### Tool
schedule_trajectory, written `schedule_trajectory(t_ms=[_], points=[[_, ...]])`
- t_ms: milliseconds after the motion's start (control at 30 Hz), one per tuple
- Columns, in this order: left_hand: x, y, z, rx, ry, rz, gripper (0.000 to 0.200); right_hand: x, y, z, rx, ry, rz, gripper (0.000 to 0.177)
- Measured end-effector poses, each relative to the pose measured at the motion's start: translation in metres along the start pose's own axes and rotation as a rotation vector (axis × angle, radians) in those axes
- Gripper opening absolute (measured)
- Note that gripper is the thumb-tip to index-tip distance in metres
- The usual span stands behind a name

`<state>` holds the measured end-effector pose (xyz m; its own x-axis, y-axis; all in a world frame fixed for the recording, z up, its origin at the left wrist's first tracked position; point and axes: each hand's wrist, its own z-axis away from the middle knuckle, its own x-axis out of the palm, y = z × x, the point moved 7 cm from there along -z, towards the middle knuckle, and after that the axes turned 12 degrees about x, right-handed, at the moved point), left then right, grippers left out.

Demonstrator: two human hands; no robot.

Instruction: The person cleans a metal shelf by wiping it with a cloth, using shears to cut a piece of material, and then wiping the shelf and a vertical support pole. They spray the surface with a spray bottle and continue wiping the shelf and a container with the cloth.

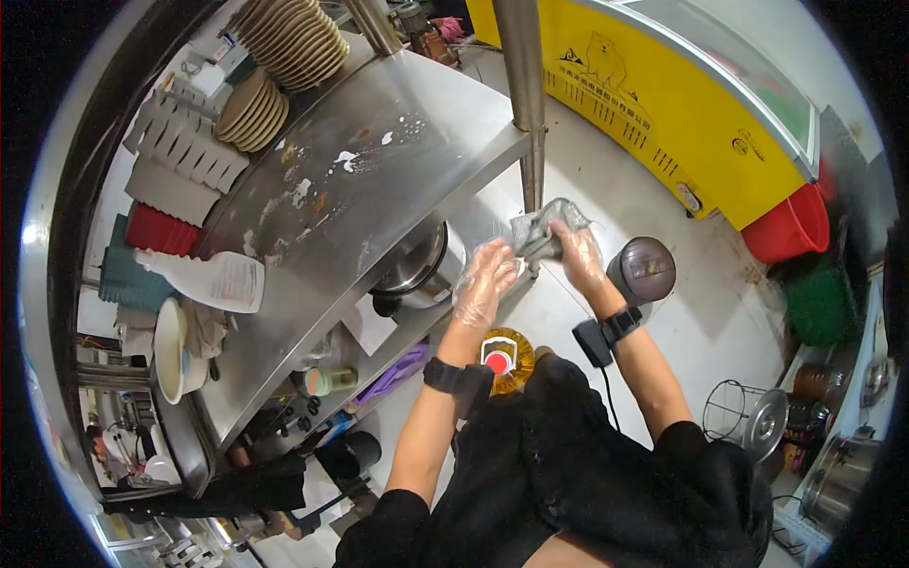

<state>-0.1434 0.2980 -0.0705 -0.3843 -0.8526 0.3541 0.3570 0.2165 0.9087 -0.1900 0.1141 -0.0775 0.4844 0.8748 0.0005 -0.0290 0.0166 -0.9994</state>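
Observation:
My right hand (pixel 578 254), in a clear plastic glove, grips a crumpled grey cloth (pixel 547 225) beside the metal leg of the steel table. My left hand (pixel 487 281), also gloved in clear plastic, has its fingers stretched out just left of the cloth. Whether its fingertips touch the cloth is hard to tell. Left of both hands lies the steel tabletop (pixel 379 90), marked with white foamy smears and brown stains. A white spray bottle (pixel 213 281) lies toward the table's left side. On the lower shelf, a lidded metal pot (pixel 417 260) sits near my left hand.
Stacked plates (pixel 294 43) and a cream bowl (pixel 170 352) stand along the table's far side. By my feet is a red-capped oil jug (pixel 520 367). A dark round bin-like object (pixel 647 270), yellow freezer (pixel 625 99), red bucket (pixel 793 232) and wire rack (pixel 727 414) are rightward.

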Motion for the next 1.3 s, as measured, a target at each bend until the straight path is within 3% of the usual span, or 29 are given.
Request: schedule_trajectory(t_ms=[33, 67, 100, 133, 167, 233, 267, 333, 400, 467, 500, 600, 633, 667, 733, 800, 900, 1000, 1100, 1167, 1300], points=[[-0.001, 0.001, 0.002, -0.007, 0.034, 0.015, 0.048, -0.002, 0.001, -0.003, -0.448, 0.018, 0.268, 0.03], [-0.001, 0.0, 0.003, -0.009, 0.034, 0.011, 0.048, -0.005, -0.001, -0.012, -0.481, 0.029, 0.415, 0.033], [0.0, -0.002, 0.004, -0.014, 0.039, 0.037, 0.048, -0.011, 0.006, -0.036, -0.149, 0.08, 0.23, 0.033], [0.0, -0.003, 0.005, -0.018, 0.045, 0.063, 0.048, -0.009, 0.021, -0.053, 0.182, 0.126, 0.041, 0.053], [0.002, -0.004, 0.005, -0.018, 0.047, 0.058, 0.048, -0.012, 0.01, -0.062, 0.049, 0.313, 0.281, 0.057], [0.006, -0.004, 0.005, 0.002, 0.042, 0.031, 0.048, -0.005, -0.023, -0.077, 0.191, 0.41, 0.356, 0.058], [0.007, -0.004, 0.005, 0.021, 0.022, 0.044, 0.048, 0.003, -0.069, -0.067, -0.003, 0.484, 0.282, 0.055], [0.007, -0.004, 0.006, 0.032, 0.029, 0.041, 0.048, 0.011, -0.076, -0.083, 0.03, 0.571, 0.4, 0.052], [0.005, -0.003, 0.006, 0.042, 0.036, 0.036, 0.048, 0.009, -0.062, -0.087, 0.099, 0.529, 0.411, 0.045], [0.0, -0.002, 0.007, 0.061, 0.079, 0.029, 0.046, 0.006, -0.048, -0.09, -0.11, 0.613, 0.45, 0.037], [-0.002, -0.005, 0.006, 0.058, 0.082, 0.027, 0.046, 0.005, -0.042, -0.087, -0.119, 0.626, 0.498, 0.036], [-0.009, -0.013, 0.002, 0.034, 0.142, 0.032, 0.044, 0.007, -0.008, -0.091, -0.141, 0.562, 0.491, 0.038], [-0.008, -0.015, 0.001, 0.02, 0.145, 0.04, 0.043, 0.005, 0.012, -0.095, -0.013, 0.464, 0.436, 0.04], [-0.007, -0.017, 0.0, 0.008, 0.145, 0.049, 0.043, 0.001, 0.021, -0.097, -0.012, 0.464, 0.434, 0.04], [-0.005, -0.019, -0.005, 0.011, 0.126, 0.041, 0.043, -0.004, 0.048, -0.098, 0.234, 0.378, 0.347, 0.059], [-0.001, -0.023, -0.005, 0.007, 0.108, 0.035, 0.043, -0.009, 0.049, -0.099, 0.29, 0.321, 0.28, 0.06], [0.006, -0.026, -0.008, -0.004, 0.103, 0.044, 0.042, -0.011, 0.008, -0.1, 0.086, 0.424, 0.33, 0.063], [0.009, -0.037, -0.01, -0.025, 0.101, 0.061, 0.042, -0.014, -0.031, -0.102, -0.042, 0.363, 0.34, 0.053], [0.008, -0.042, -0.011, -0.029, 0.104, 0.063, 0.041, -0.017, -0.016, -0.102, -0.103, 0.382, 0.365, 0.047], [0.006, -0.044, -0.011, -0.021, 0.102, 0.06, 0.041, -0.022, 0.05, -0.121, 0.064, 0.231, 0.426, 0.049], [-0.001, -0.041, -0.008, -0.01, 0.132, 0.043, 0.04, -0.02, 0.071, -0.117, 0.323, 0.091, 0.321, 0.053]])
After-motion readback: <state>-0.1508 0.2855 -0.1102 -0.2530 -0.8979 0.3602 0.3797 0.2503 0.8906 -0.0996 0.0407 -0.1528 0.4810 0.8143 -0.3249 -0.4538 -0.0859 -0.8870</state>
